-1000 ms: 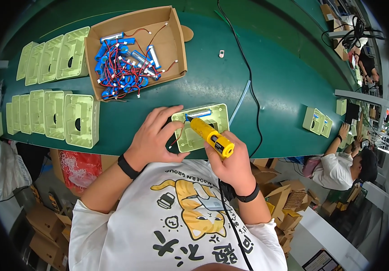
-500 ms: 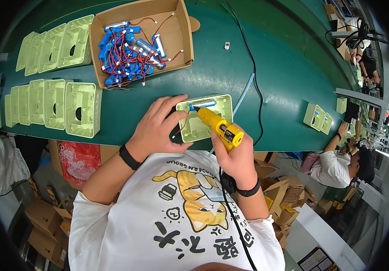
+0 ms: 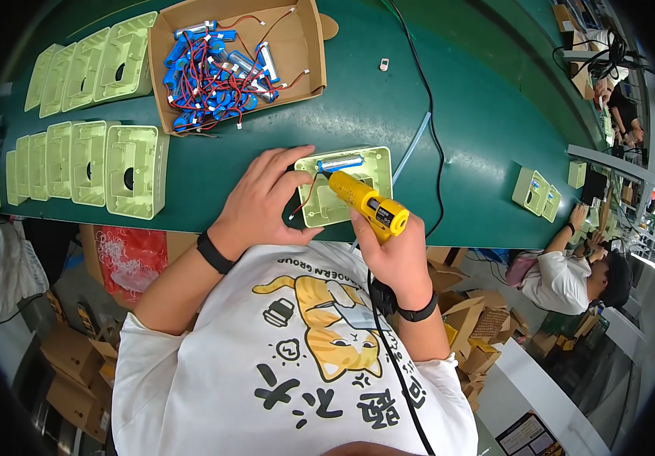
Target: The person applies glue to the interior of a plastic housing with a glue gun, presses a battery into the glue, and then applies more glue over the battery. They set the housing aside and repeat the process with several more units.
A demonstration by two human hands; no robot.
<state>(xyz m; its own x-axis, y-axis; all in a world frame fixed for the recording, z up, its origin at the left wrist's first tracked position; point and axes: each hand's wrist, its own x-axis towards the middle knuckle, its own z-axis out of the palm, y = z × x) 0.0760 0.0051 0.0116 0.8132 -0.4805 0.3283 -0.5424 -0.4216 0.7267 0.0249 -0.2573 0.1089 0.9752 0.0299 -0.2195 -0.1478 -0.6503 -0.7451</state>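
A light green plastic housing [image 3: 324, 216] lies open side up on the table in front of me. My left hand [image 3: 262, 201] grips its left side, thumb at the near corner and fingers at the far one. Inside, along the far wall, rests a blue cylindrical battery [image 3: 341, 163]; its red and black wire hangs over the housing's left edge. In my right hand [image 3: 397, 257] is a yellow hot glue gun [image 3: 363, 201], fingers wrapped round its handle. The nozzle points into the housing, close to the battery's left end. Whether it touches the battery, I cannot tell.
A cardboard box [image 3: 308, 47] of wired blue batteries stands beyond my left hand. Two rows of green housings [image 3: 136, 173] line the left. A black cable [image 3: 435, 144] and a pale blue strip [image 3: 412, 148] lie to the right. Another person [image 3: 559, 277] works at far right.
The glue gun's nozzle has shifted slightly left and nearer me, to beside the battery's left end, uncovering more of the battery. My left hand keeps its hold on the housing.
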